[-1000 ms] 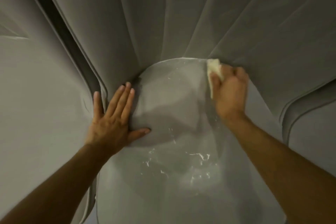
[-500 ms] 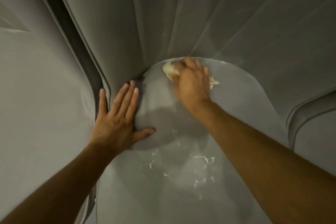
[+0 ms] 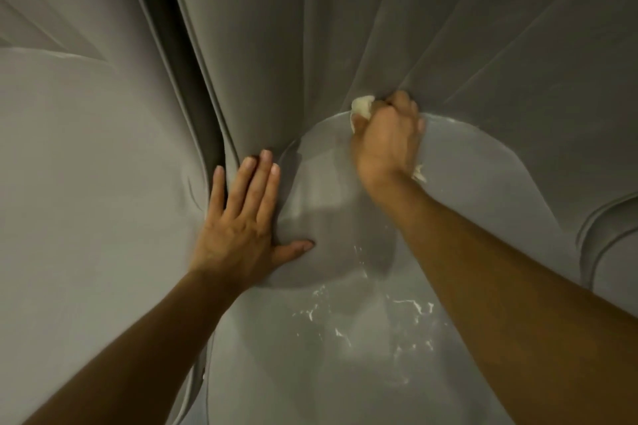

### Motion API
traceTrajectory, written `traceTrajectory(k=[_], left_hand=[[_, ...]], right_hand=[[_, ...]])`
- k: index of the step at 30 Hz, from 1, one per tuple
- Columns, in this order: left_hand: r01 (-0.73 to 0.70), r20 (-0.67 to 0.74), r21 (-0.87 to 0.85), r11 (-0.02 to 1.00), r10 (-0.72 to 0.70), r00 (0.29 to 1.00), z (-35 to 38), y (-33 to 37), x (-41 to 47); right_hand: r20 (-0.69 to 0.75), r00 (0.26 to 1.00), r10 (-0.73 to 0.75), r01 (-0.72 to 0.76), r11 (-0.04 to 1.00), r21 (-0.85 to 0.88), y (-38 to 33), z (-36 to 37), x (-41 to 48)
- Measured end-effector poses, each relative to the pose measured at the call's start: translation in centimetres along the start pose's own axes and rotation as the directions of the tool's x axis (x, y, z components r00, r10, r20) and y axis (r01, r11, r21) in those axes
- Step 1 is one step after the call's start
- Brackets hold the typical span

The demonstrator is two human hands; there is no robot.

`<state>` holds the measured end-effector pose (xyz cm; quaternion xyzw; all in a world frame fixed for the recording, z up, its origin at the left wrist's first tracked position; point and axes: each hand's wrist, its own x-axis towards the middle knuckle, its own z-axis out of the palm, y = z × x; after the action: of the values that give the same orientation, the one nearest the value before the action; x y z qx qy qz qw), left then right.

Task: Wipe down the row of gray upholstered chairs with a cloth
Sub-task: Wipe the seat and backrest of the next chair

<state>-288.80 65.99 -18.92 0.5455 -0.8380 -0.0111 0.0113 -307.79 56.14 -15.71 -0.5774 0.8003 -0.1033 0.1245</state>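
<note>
- Right hand [image 3: 386,141] is balled up round a pale cloth [image 3: 362,105], fingers clamped on it, jammed where the gray seat [image 3: 345,355] meets the pleated backrest [image 3: 310,28].
- Left hand [image 3: 241,228] lies flat on the seat's left edge, fingers [image 3: 255,183] straight and close together, thumb out.
- White flecks [image 3: 411,307] dot the seat.
- Another gray chair [image 3: 86,183] sits right beside it on the left.

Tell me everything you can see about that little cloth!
The cloth is pale cream, soft-looking and crumpled into a wad. The right hand grips it and hides most of it. One bunched end pokes out at the top, and a small ragged bit shows beside the wrist. It sits where the gray chair seat meets the backrest.
</note>
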Motion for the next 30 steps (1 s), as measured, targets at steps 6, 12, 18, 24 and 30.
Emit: traceTrajectory(k=[6, 12, 18, 24, 30], left_hand=[[-0.013, -0.036, -0.044, 0.999, 0.011, 0.999, 0.4, -0.2, 0.1], [-0.035, -0.065, -0.047, 0.998, 0.032, 0.997, 0.5, -0.2, 0.1], [-0.054, -0.038, -0.067, 0.996, 0.052, 0.998, 0.0, -0.4, -0.2], [0.003, 0.046, -0.113, 0.994, 0.003, 0.999, -0.6, 0.5, -1.1], [0.034, 0.093, -0.132, 0.991, -0.022, 0.995, -0.4, 0.8, -1.1]], right_hand=[[0.020, 0.999, -0.030, 0.031, 0.996, -0.080, -1.4, 1.2, -0.7], [0.125, 0.971, -0.204, 0.210, 0.977, -0.037, -2.4, 1.3, -2.7], [0.180, 0.787, -0.590, 0.572, 0.807, 0.144, -0.7, 0.6, -9.3], [0.186, 0.916, -0.357, 0.284, 0.901, 0.329, 4.7, -2.8, -8.8], [0.028, 0.930, -0.368, 0.360, 0.921, 0.146, 7.5, -4.3, -5.9]])
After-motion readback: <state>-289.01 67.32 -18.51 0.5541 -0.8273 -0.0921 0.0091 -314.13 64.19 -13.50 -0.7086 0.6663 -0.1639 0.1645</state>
